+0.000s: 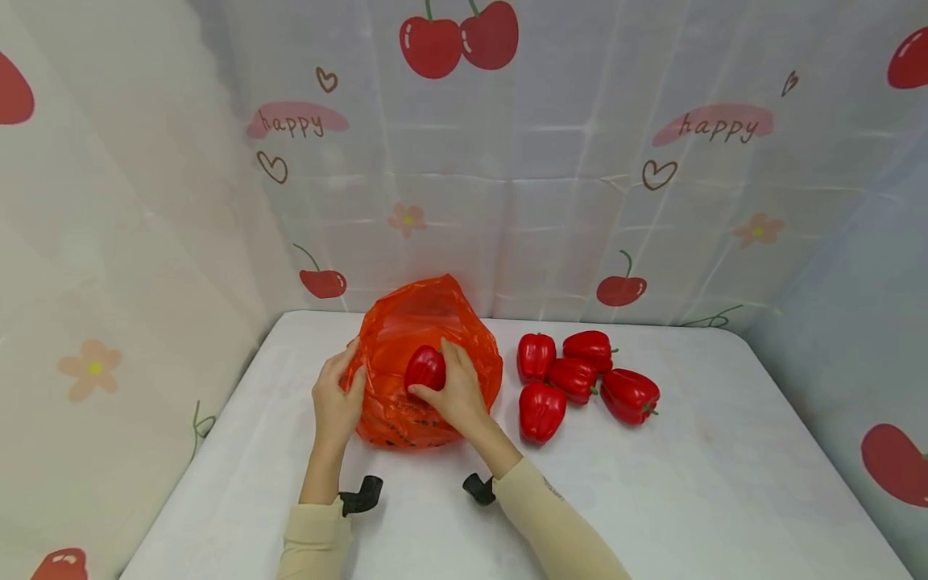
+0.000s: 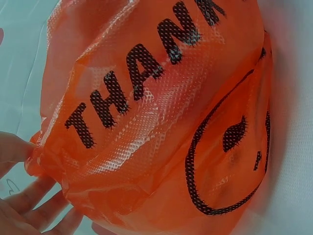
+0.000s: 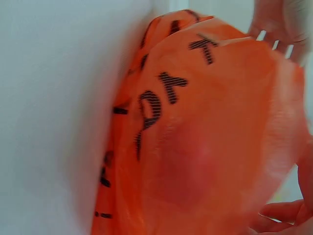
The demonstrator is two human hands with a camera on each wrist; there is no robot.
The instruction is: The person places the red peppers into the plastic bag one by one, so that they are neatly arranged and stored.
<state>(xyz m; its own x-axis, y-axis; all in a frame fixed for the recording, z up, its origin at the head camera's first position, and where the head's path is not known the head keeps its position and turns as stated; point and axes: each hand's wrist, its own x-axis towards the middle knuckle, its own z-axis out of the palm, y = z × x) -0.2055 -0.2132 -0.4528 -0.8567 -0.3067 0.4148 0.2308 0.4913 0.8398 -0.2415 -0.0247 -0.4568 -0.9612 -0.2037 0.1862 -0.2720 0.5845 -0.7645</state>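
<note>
My left hand (image 1: 339,403) holds the rim of an orange plastic bag (image 1: 413,423) at its left side; in the left wrist view the thumb lies apart from the spread fingers (image 2: 36,196) with the film between them. The bag's mouth gapes toward me, and black lettering runs along its outside. Over that mouth my right hand (image 1: 460,395) grips a red bell pepper (image 1: 424,369), thumb on the near side and fingers at its right. A blurred reddish shape shows through the film in both wrist views.
Right of the bag, several red bell peppers (image 1: 573,379) with green stems lie in a loose cluster on the white table (image 1: 689,499). A printed curtain (image 1: 507,201) hangs behind the table. Black curved pieces (image 1: 362,495) sit at both wrists.
</note>
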